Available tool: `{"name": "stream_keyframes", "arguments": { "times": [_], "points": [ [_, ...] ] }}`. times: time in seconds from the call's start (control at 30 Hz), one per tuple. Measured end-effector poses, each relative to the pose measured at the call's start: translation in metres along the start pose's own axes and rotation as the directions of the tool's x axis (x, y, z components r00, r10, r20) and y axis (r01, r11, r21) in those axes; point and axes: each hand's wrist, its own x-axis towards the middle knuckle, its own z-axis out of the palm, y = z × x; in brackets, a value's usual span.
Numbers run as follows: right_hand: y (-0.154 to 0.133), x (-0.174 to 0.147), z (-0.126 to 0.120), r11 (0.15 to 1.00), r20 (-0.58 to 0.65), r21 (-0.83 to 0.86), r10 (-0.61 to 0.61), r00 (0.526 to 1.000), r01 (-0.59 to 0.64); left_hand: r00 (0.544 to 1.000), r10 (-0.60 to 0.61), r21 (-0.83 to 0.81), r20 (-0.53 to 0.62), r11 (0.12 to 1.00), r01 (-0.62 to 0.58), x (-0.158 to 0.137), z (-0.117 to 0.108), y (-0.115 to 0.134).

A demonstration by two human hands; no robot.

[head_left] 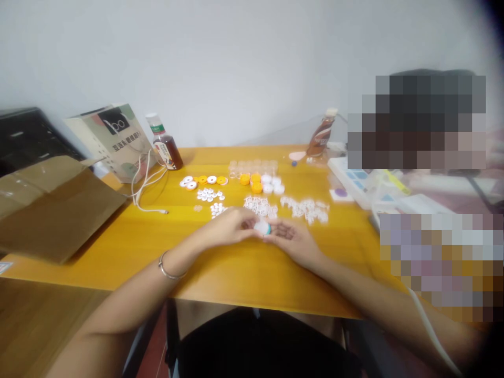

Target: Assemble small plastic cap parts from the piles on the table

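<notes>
Both of my hands meet over the middle of the yellow table (244,273). My left hand (228,227) and my right hand (292,236) pinch a small round white and teal part (262,228) between their fingertips. A metal bangle (168,269) circles my left wrist. Just beyond the hands lie heaps of small white plastic pieces (306,208), with orange caps (251,182) and white caps (272,184) behind them and a row of white and orange rings (203,181) to the left.
A brown drink bottle (165,143) and a printed box (114,137) stand at the back left, with a white cable (146,190) trailing from them. Brown cardboard (55,210) covers the left end. Another bottle (322,134) stands at the back right, next to a seated person.
</notes>
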Motion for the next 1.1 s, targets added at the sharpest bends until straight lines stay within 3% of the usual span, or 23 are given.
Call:
{"name": "stream_keyframes", "arguments": {
  "times": [0.3, 0.67, 0.97, 1.1],
  "points": [
    [-0.005, 0.001, 0.000, 0.999, 0.031, 0.020, 0.027, 0.999, -0.028, 0.985, -0.165, -0.130, -0.046, 0.979, 0.158, 0.003, 0.012, -0.011],
    [-0.006, 0.002, 0.003, 0.999, -0.011, 0.049, -0.015, 1.000, 0.015, 0.981, -0.188, -0.193, -0.037, 0.965, 0.177, 0.001, -0.002, -0.006],
    [-0.007, 0.000, 0.002, 0.993, -0.032, 0.056, -0.100, 0.994, 0.102, 0.987, -0.157, -0.429, 0.026, 0.890, 0.153, 0.002, -0.012, -0.008],
    [-0.008, -0.002, 0.002, 0.988, -0.050, 0.055, -0.144, 0.988, 0.147, 0.993, -0.117, -0.365, 0.029, 0.923, 0.120, -0.003, -0.023, -0.006]
  ]
}}
